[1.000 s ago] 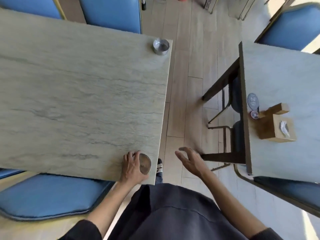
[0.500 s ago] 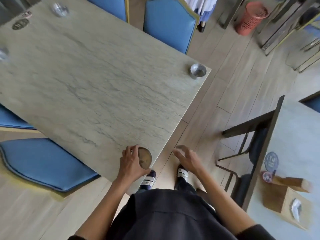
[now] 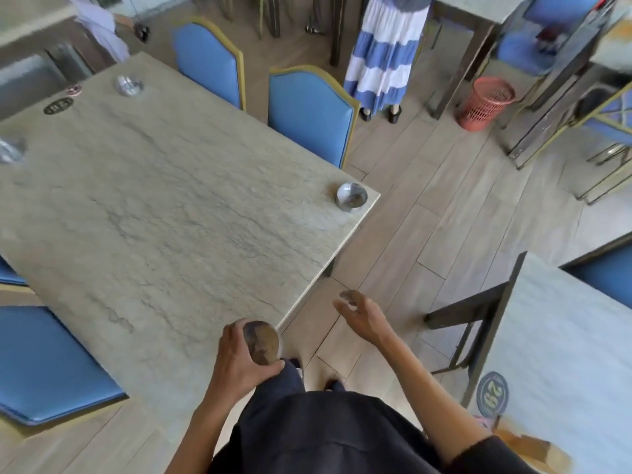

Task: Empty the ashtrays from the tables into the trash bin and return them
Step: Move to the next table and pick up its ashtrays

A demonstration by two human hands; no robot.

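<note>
Your left hand was wrapped around a round metal ashtray at the near corner of the marble-look table — fingers curled over its far side, thumb pressed under its near edge. The ashtray was tipped so that its stained brown inside faced right, and it sat right at the table's edge; whether it still touched the tabletop you could not tell from this angle. Your right hand hung over the wooden floor beside that corner, fingers loosely spread and bent, holding nothing.

A second ashtray stood upright on the far right corner of the same table, just inside the edge. Two more ashtrays, blurred, showed further off: one near the far left corner and another at the left edge of the view. A dark oval tag lay near the far one.

Two blue chairs were pushed in along the far side of the table. Beyond them stood a person in a blue and white striped skirt. A red mesh bin sat on the floor well apart from you, to the right of that person. At your right was another table, carrying a round number tag near its edge.
</note>
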